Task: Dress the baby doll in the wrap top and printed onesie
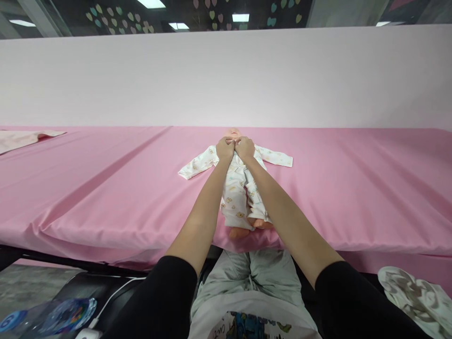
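A baby doll (pixel 239 232) lies on its back on the pink-covered table, head away from me and bare feet towards me. It wears white printed baby clothes (pixel 235 197), long-sleeved with long legs. The sleeves spread out to both sides. At the doll's neck, my left hand (pixel 225 148) and my right hand (pixel 245 147) meet almost knuckle to knuckle. Both are closed, fingers pinched at the collar of the clothes. My fingertips and whatever fastening lies there are hidden. Part of the doll's head shows just beyond my hands.
Pink sheeting (pixel 116 188) covers the table up to a white wall (pixel 226 80). A pale cloth (pixel 21 139) lies at the far left. Below the table edge are a plastic bottle (pixel 52 318), a white cable (pixel 109 299) and a crumpled whitish cloth (pixel 420 296).
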`<state>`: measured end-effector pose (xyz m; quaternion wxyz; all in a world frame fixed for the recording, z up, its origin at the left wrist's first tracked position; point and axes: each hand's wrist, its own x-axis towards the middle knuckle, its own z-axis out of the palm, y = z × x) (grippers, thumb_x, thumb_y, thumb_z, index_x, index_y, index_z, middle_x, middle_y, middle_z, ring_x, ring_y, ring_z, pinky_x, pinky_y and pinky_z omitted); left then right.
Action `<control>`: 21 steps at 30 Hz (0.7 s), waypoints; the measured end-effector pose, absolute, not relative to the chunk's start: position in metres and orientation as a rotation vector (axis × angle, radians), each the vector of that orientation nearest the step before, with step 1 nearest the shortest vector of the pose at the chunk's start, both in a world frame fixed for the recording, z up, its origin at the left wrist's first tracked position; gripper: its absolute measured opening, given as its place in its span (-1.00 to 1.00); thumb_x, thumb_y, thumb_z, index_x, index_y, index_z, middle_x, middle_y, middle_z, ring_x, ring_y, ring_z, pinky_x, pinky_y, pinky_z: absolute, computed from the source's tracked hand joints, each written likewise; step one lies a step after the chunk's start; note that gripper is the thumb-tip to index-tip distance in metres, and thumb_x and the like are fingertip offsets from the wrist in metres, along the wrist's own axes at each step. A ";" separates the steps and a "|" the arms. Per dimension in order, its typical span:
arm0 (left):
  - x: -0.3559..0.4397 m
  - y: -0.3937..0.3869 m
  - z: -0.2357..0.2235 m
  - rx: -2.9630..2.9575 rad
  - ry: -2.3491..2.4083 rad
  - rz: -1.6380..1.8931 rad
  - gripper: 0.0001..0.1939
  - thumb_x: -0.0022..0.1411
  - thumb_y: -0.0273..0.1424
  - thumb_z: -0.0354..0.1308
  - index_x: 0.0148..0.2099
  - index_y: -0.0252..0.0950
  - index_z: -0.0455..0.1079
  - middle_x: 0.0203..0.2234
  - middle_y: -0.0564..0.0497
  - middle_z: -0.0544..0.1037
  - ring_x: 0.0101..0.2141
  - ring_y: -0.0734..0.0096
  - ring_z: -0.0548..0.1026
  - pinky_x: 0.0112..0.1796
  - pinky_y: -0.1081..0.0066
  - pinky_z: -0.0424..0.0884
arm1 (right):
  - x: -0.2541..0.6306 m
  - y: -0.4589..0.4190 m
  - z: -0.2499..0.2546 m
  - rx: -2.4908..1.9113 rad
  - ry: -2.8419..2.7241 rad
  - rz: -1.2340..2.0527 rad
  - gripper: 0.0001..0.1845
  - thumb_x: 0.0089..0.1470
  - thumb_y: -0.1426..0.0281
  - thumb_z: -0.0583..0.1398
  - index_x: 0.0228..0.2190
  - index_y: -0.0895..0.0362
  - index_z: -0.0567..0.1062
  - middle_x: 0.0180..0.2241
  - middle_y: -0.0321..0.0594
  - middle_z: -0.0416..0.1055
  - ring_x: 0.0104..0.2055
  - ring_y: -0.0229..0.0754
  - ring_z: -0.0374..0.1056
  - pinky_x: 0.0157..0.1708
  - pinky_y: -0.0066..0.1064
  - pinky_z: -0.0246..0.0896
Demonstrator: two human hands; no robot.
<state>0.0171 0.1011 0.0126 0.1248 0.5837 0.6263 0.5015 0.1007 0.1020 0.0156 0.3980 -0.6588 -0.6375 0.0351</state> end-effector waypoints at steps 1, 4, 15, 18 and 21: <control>0.017 0.101 0.013 1.701 1.828 1.459 -0.75 0.11 -0.38 0.03 -0.16 -0.22 0.44 -0.27 0.04 0.57 -0.19 0.45 0.48 -0.15 0.53 0.30 | 0.101 0.101 0.016 -1.671 -1.611 0.091 -0.72 0.07 0.34 0.04 -0.28 0.14 0.50 -0.22 -0.03 0.44 -0.14 0.00 0.34 -0.16 -0.22 0.22; 0.018 0.099 0.013 1.741 1.795 1.450 -0.74 0.09 -0.45 -0.01 -0.22 -0.21 0.47 -0.28 0.07 0.57 -0.21 0.46 0.48 -0.17 0.53 0.30 | 0.100 0.100 0.016 -1.675 -1.590 0.089 -0.68 0.09 0.34 0.00 -0.27 0.14 0.51 -0.23 -0.03 0.45 -0.14 -0.02 0.35 -0.14 -0.23 0.21; 0.018 0.099 0.012 1.795 1.783 1.359 -0.70 0.07 -0.51 -0.03 -0.20 -0.20 0.47 -0.26 0.07 0.56 -0.22 0.47 0.48 -0.21 0.52 0.30 | 0.103 0.096 0.017 -1.651 -1.527 0.230 -0.70 -0.02 0.40 0.07 -0.27 0.06 0.53 -0.23 -0.15 0.47 -0.14 -0.06 0.37 -0.14 -0.29 0.23; 0.018 0.097 0.013 1.820 1.780 1.349 -0.70 0.10 -0.49 -0.04 -0.18 -0.21 0.46 -0.25 0.07 0.56 -0.20 0.47 0.48 -0.19 0.53 0.30 | 0.103 0.097 0.017 -1.651 -1.516 0.217 -0.72 -0.01 0.37 0.08 -0.28 0.07 0.54 -0.22 -0.14 0.47 -0.15 -0.06 0.36 -0.15 -0.28 0.23; 0.018 0.097 0.014 1.783 1.822 1.398 -0.72 0.11 -0.45 -0.01 -0.15 -0.19 0.44 -0.25 0.07 0.56 -0.18 0.45 0.47 -0.16 0.52 0.29 | 0.103 0.099 0.015 -1.642 -1.534 0.191 -0.72 0.01 0.34 0.08 -0.27 0.06 0.54 -0.22 -0.13 0.47 -0.15 -0.05 0.36 -0.16 -0.27 0.23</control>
